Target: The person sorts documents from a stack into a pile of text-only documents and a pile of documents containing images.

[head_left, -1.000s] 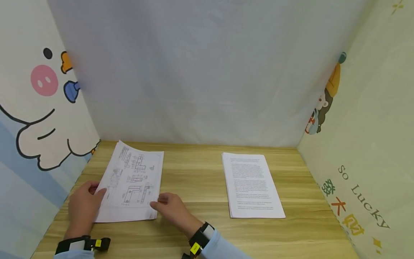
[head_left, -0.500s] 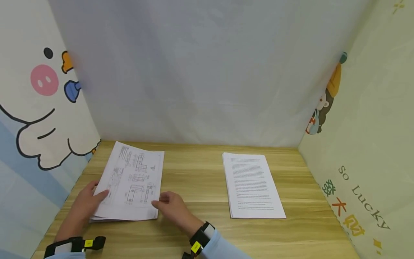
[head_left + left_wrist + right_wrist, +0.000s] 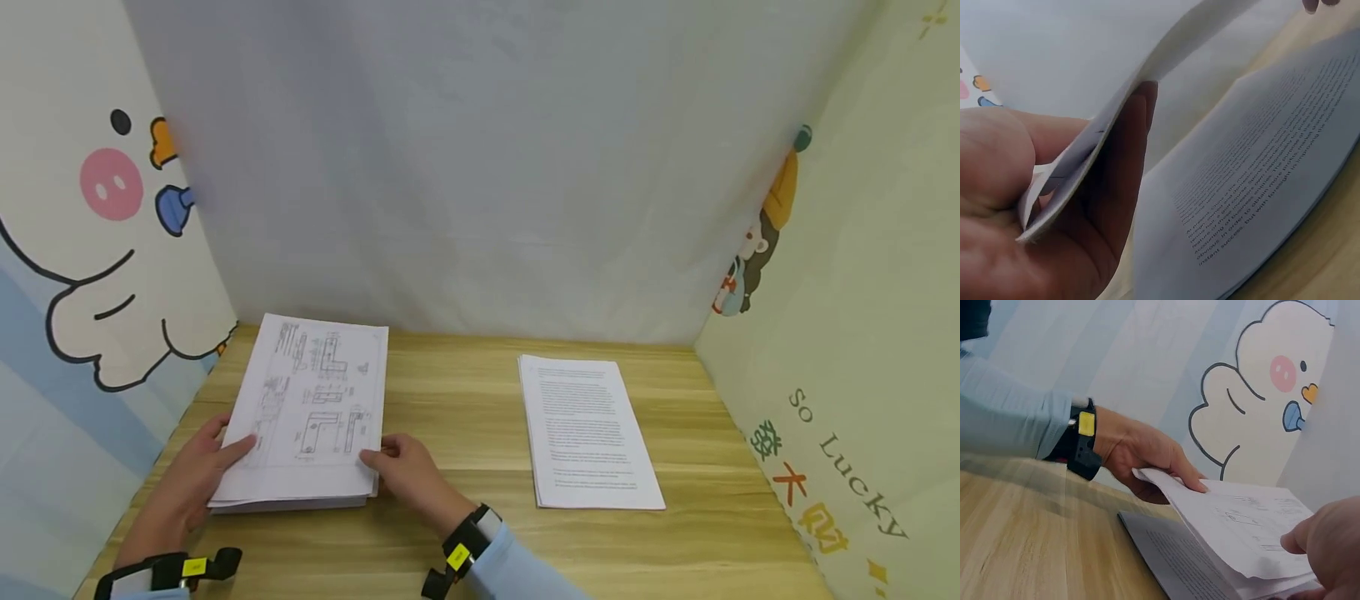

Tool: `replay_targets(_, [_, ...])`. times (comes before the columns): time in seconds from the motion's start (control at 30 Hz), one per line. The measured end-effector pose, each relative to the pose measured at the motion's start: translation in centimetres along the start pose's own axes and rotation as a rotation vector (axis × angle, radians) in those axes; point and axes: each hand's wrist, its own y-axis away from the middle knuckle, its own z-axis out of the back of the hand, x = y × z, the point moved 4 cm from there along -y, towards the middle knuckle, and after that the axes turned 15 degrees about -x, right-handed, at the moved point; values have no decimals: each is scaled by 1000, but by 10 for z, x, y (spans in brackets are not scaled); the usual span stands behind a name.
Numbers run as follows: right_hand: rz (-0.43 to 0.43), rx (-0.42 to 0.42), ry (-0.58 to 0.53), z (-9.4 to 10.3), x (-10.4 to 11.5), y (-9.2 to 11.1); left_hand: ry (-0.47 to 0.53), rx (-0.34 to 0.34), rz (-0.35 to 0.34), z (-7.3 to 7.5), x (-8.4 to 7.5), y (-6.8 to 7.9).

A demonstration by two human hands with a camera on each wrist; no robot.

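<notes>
Holding a thin sheaf of white paper printed with black line drawings [image 3: 315,408] over the left side of the pale wood-grained tabletop [image 3: 457,400]! Clamping its left edge in the bare left grip [image 3: 201,467], with thumb on top and fingers curled below. Pinching the right edge, towards the near end, in the bare right grip [image 3: 412,477]. Bending the paper into a curve on the left, clear of the white stack of text-printed sheets [image 3: 1254,169] underneath. Over on the right, well apart: another rectangular white stack of printed text [image 3: 588,433]. Reaching in from the near side in pale blue sleeves [image 3: 517,567], with black wrist straps [image 3: 471,540] fastened on.
</notes>
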Motion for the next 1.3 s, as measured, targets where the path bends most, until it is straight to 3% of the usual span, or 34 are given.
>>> replay_targets(0.13, [-18, -18, -77, -1, -1, -2, 31, 22, 4, -2, -1, 2])
replay_targets(0.3, [24, -39, -120, 1, 1, -3, 37, 21, -16, -4, -2, 3])
replay_targets(0.6, [86, -45, -117, 13, 4, -4, 46, 22, -85, -13, -12, 8])
replay_targets(0.73, [130, -90, -57, 24, 1, -6, 111, 59, -91, -22, -17, 11])
replay_targets(0.93, [191, -201, 57, 48, -11, -15, 159, 73, -48, -52, -18, 16])
replay_targets(1.3, [233, -308, 70, 102, -25, -14, 165, 50, -42, -118, -23, 20])
